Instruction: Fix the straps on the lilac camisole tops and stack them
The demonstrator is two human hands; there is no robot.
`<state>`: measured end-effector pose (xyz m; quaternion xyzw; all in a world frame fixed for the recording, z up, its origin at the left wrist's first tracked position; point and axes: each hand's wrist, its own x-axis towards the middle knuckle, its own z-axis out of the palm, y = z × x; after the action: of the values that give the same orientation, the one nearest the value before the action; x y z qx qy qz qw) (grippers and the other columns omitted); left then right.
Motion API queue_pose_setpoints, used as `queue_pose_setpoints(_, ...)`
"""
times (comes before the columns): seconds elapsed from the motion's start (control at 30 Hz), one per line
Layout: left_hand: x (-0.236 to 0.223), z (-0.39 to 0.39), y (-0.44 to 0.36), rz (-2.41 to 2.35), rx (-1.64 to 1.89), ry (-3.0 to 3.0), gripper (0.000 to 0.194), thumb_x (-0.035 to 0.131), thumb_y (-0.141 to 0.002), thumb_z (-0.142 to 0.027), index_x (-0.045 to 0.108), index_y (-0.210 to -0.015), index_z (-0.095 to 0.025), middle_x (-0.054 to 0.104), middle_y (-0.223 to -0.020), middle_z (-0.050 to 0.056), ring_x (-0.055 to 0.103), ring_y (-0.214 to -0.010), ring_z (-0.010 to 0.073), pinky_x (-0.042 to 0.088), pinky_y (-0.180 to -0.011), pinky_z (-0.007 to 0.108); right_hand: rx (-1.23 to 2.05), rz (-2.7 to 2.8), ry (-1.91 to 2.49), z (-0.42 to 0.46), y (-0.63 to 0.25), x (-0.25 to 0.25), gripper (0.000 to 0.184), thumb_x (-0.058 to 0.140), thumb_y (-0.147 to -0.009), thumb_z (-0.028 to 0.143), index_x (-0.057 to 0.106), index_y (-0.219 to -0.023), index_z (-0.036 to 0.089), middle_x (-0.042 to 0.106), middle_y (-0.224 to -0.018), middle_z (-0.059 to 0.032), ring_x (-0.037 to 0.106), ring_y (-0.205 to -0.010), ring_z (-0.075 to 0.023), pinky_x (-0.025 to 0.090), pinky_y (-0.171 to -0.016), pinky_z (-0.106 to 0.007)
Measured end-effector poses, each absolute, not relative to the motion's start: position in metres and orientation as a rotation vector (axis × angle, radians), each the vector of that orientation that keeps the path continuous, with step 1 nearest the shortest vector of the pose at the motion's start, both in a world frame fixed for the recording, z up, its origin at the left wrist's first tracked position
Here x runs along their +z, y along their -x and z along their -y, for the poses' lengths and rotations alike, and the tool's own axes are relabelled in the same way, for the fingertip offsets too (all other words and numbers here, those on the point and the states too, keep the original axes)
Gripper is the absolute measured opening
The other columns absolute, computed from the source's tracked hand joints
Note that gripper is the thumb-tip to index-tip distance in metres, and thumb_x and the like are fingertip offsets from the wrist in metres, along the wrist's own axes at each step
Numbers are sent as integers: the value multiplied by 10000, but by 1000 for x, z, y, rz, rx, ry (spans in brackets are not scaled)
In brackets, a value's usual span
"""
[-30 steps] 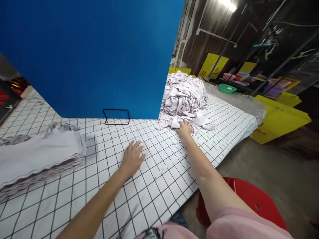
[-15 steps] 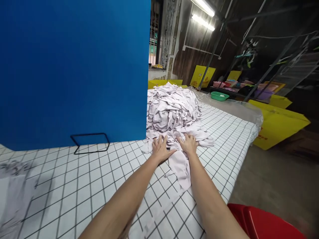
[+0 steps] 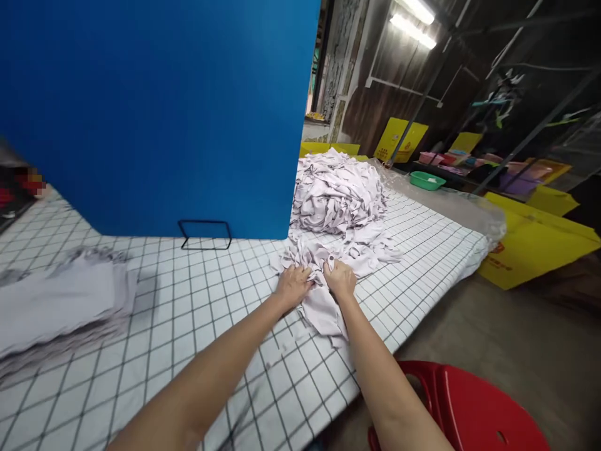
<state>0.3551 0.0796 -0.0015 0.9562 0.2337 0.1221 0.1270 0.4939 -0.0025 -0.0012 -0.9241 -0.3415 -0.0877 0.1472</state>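
Observation:
Both my hands are on pale lilac-grey fabric pieces [image 3: 323, 308] at the near edge of a big heap [image 3: 340, 194] of the same cloth. My left hand [image 3: 294, 285] has its fingers curled into the crumpled fabric. Beside it, my right hand [image 3: 340, 277] is closed with cloth bunched in its grip. A loose flap of fabric hangs toward me between my wrists, flat on the table. To the left lies a neat stack of cut fabric pieces [image 3: 70, 294] with wavy edges.
A large blue board [image 3: 188, 113] stands on the grid-patterned table [image 3: 188, 351], with a black wire frame [image 3: 205, 235] at its foot. On the right are a red plastic stool [image 3: 488, 407], a yellow bag [image 3: 539, 241] and a green basin [image 3: 427, 181].
My fingers, spread on the cloth before, have closed around it and drawn it slightly toward me. The view has swung left, bringing more of the fabric stack into sight.

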Motion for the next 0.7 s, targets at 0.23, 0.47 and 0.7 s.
queue_pose_setpoints(0.23, 9, -25, -160, -784, 292, -2658, 263, 482, -923, -399, 602, -1084, -229, 659, -996, 55, 560, -947, 248, 440, -851, 375, 37, 1449, 2342, 43, -352, 6, 576, 302, -947, 625, 623, -1054, 159, 661, -1020, -137, 591, -1007, -270, 425, -850, -351)
queue_pose_setpoints(0.47, 23, 2, -62, -873, 508, -2096, 499, 649, -790, -448, 553, -1236, -245, 604, -1239, 56, 582, -1099, 234, 479, -909, 338, 44, 1966, 2021, 87, -290, 2, 897, 666, -682, 688, 412, -1398, 211, 508, -1250, -158, 433, -1150, -368, 428, -884, -468)
queue_pose_setpoints(0.7, 34, 5, -46, -1235, 928, -1927, 231, 590, -786, -345, 697, -898, -174, 705, -961, 60, 637, -859, 186, 518, -805, 300, -206, 1777, 2219, 72, -369, 22, 530, 636, -761, 295, 512, -1263, 180, 540, -1169, -145, 487, -1051, -299, 447, -805, -373)
